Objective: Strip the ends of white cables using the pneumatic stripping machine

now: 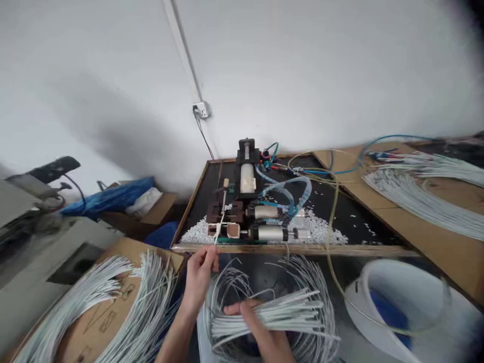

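The left hand (199, 275) pinches a white wire (219, 229), its far end at the pneumatic machine (247, 176) on the black desk (200, 204), amid white scraps (194, 234). The right hand (264, 337) grips a bundle of wires (291, 312); a white bucket (412, 285) stands to the right.

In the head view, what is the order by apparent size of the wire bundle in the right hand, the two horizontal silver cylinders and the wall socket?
1. Wire bundle in the right hand
2. Upper silver cylinder and lower silver cylinder: too alike to rank
3. Wall socket
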A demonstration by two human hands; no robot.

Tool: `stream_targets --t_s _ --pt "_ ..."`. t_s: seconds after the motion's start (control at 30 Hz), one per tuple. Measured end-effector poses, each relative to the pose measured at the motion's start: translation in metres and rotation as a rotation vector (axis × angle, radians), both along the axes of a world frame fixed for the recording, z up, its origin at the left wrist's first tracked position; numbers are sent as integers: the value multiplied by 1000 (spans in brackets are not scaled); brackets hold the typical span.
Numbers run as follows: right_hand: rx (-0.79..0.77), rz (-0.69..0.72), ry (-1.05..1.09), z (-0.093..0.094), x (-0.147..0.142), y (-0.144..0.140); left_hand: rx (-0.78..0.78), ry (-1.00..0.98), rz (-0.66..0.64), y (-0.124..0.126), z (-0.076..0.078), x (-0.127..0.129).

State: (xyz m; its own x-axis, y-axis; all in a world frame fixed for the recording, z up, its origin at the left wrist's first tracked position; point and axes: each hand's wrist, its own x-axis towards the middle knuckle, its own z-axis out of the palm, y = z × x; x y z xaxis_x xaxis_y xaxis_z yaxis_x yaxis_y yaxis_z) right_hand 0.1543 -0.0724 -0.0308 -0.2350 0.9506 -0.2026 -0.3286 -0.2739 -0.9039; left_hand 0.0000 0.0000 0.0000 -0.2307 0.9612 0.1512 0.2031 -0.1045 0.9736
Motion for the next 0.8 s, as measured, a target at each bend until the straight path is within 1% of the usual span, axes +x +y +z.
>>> stream_targets --t_s 0.1,0.2,0.3,0.37,0.47,0.57,0.7,0.8 --pt "2 15 -17 10 5 0 -5 82 19 7 -7 1" --pt "-10 11 -81 24 10 -3 -14 147 64 11 -15 1" --pt "-27 -4 -144 38 14 -7 -6 190 114 11 -20 4" --pt "-29 -5 -149 44 15 -9 18 217 136 9 -22 7" --pt "-47 -10 -163 45 15 -10 48 267 157 6 -24 13" --pt "-61 -10 -193 44 16 -11 40 322 175 3 -25 18" --pt "-33 -25 -198 43 15 -12 39 376 191 1 -25 20" --pt "-51 -35 -180 43 14 -12 53 412 204 0 -25 20"
